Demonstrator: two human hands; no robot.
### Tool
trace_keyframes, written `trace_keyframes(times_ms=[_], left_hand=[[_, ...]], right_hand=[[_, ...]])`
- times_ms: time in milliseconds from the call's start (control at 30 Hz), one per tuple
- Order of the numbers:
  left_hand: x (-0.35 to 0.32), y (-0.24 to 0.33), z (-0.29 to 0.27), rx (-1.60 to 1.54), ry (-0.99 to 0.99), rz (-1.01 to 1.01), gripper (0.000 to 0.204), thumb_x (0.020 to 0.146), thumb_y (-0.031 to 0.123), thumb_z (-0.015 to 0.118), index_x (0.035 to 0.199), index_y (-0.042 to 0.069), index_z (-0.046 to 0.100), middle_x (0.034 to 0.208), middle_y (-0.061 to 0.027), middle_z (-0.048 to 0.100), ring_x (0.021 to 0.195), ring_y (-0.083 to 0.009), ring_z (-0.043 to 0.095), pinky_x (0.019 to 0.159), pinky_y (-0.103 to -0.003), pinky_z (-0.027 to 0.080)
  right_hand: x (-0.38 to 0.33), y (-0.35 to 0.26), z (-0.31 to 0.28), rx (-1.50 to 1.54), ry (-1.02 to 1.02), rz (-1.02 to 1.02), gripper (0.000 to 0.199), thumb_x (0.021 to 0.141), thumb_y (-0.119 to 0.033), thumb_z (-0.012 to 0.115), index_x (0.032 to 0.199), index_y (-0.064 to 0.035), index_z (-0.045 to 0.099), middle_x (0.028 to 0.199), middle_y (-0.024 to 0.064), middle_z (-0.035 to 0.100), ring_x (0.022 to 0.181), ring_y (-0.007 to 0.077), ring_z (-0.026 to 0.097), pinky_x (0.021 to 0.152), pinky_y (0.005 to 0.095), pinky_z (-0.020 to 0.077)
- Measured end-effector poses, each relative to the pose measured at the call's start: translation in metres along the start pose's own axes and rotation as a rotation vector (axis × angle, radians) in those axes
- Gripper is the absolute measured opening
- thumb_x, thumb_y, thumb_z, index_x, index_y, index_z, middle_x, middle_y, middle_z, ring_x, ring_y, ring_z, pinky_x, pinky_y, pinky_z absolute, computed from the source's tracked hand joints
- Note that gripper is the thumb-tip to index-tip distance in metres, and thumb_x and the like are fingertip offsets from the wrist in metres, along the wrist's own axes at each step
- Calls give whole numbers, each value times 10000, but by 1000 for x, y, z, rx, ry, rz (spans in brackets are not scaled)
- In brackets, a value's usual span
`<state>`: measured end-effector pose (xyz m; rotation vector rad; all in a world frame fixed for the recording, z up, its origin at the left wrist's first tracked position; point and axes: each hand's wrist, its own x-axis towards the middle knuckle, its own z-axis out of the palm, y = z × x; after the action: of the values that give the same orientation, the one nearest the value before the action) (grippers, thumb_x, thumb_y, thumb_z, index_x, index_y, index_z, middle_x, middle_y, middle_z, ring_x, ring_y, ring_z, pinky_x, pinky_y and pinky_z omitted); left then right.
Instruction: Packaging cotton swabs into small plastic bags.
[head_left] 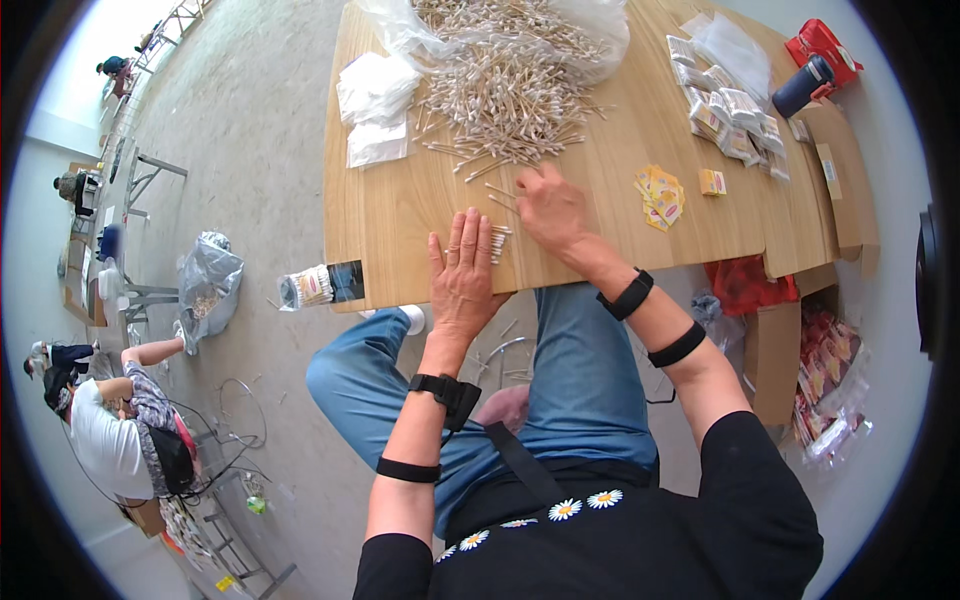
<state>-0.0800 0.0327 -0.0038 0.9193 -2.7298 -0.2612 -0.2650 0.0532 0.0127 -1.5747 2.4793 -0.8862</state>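
Pale wooden tabletop (400,210) bears a large heap of cotton swabs (510,100), near whose closest edge the right hand (553,208) curls beside loose swabs (500,189), its grip impossible to tell, while the left hand (463,285), fingers extended, lies flat, partly covering a small swab group (498,243).

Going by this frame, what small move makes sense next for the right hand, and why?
Probably the right hand should bring the few loose swabs beside it toward the left hand. That hand lies flat over a small group of swabs, and the loose ones sit between that group and the large pile.
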Motion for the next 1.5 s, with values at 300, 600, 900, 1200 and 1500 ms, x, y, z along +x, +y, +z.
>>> trace_keyframes(times_ms=[300, 600, 900, 1200, 1500], left_hand=[[0, -2, 2, 19, 8, -5, 1124, 627, 474, 833, 1510, 37, 291, 1588, -118, 274, 1486, -284, 225, 1188, -560, 148], [0, 0, 0, -1, -10, 4, 1111, 638, 473, 826, 1513, 40, 294, 1596, -118, 263, 1489, -285, 218, 1189, -562, 143], [0, 0, -3, -2, -21, 0, 1115, 625, 459, 828, 1516, 49, 297, 1600, -104, 261, 1490, -264, 223, 1187, -566, 149], [0, 1, 1, -14, 24, -5, 1122, 616, 448, 839, 1515, 53, 297, 1589, -96, 278, 1482, -262, 243, 1181, -570, 171], [0, 1, 1, 16, 5, -14, 1130, 609, 469, 840, 1511, 52, 304, 1583, -94, 279, 1483, -265, 234, 1183, -563, 173]], right_hand=[[-12, 5, -9, 121, -57, -23, 99, 786, -97, 652, 864, -43, 626, 979, 199, 605, 837, 406, 657, 719, 484, 546], [-16, 1, 4, 66, -20, -81, 69, 784, -39, 623, 850, -22, 622, 925, 178, 612, 815, 402, 653, 696, 475, 541], [3, -9, 16, 103, -131, -189, 61, 794, -19, 604, 852, -23, 622, 910, 181, 620, 801, 392, 657, 696, 471, 539], [34, -8, 25, -47, -6, -151, 81, 833, -95, 647, 896, -46, 634, 957, 173, 590, 815, 390, 645, 712, 471, 525], [7, -13, 15, 4, -97, -189, 110, 762, -33, 646, 870, -53, 641, 936, 176, 600, 846, 379, 654, 701, 462, 543]])
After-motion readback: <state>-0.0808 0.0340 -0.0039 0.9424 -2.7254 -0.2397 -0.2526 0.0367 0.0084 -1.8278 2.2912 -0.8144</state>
